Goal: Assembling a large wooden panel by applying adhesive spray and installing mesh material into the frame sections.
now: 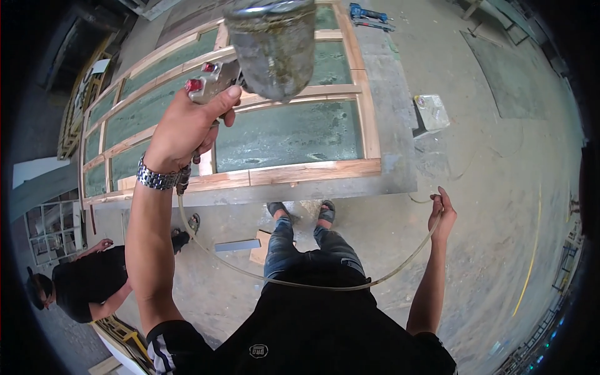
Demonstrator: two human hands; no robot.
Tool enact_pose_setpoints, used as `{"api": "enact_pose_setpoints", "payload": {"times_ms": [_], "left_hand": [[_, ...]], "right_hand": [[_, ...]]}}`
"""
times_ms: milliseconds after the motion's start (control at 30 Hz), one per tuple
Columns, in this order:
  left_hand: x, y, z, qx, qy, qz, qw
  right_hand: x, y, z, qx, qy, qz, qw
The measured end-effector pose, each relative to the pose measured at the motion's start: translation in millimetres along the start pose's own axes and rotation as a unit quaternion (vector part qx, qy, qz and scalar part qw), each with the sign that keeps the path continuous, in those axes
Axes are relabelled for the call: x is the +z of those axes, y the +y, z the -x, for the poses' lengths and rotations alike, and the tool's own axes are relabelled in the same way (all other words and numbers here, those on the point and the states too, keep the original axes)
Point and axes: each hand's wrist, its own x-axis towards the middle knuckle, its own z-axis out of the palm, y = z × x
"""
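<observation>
My left hand (pixel 187 128) is wrapped round the grip of a spray gun (pixel 215 84), whose big stained metal cup (pixel 275 59) tilts above the work. Red knobs stick out at the gun's back. From its handle a thin pale air hose (pixel 300 286) hangs in a wide loop across my body. My right hand (pixel 441 215) pinches that hose out to the right, beyond the table corner. Beneath the gun lies a wooden frame (pixel 312 169) of pale slats over a green panel (pixel 290 137). Part of the frame is hidden behind the cup and my hand.
A grey tabletop (pixel 394 137) carries the frame. Near its right edge stands a pale, spattered container (pixel 431 112). Blue power tools (pixel 367 14) lie at the far edge. Another person (pixel 94 278) in black is at the left. A grey strip (pixel 237 245) lies on the floor by my feet.
</observation>
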Motion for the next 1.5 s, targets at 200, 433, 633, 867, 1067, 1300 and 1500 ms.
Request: {"api": "enact_pose_setpoints", "payload": {"times_ms": [200,433,633,867,1067,1300,1500], "left_hand": [[-58.5,-46.9,25.3,-0.058,0.072,0.035,0.995],[-121.7,-89.4,58.4,-0.120,0.162,0.040,0.979],[-170.8,-119.4,76.2,-0.137,0.206,0.026,0.969],[-220.6,-152.4,92.3,-0.155,0.246,0.039,0.956],[-264.0,-184.1,99.4,-0.174,0.283,0.030,0.943],[-315.6,-221.9,104.1,-0.192,0.321,0.072,0.924],[-361.6,-252.9,103.3,-0.207,0.347,0.087,0.911]], "right_hand": [[16.5,-6.6,-7.6,-0.028,-0.009,0.030,0.999],[38.2,-42.6,-22.0,-0.056,-0.055,0.057,0.995],[48.7,-58.9,-25.1,-0.084,-0.071,0.047,0.993],[58.1,-95.6,-21.1,-0.055,-0.099,0.081,0.990],[79.6,-97.1,-20.6,-0.109,-0.088,0.077,0.987],[94.6,-145.0,-13.0,-0.064,-0.122,0.123,0.983],[111.9,-153.5,-4.3,-0.072,-0.114,0.135,0.982]]}}
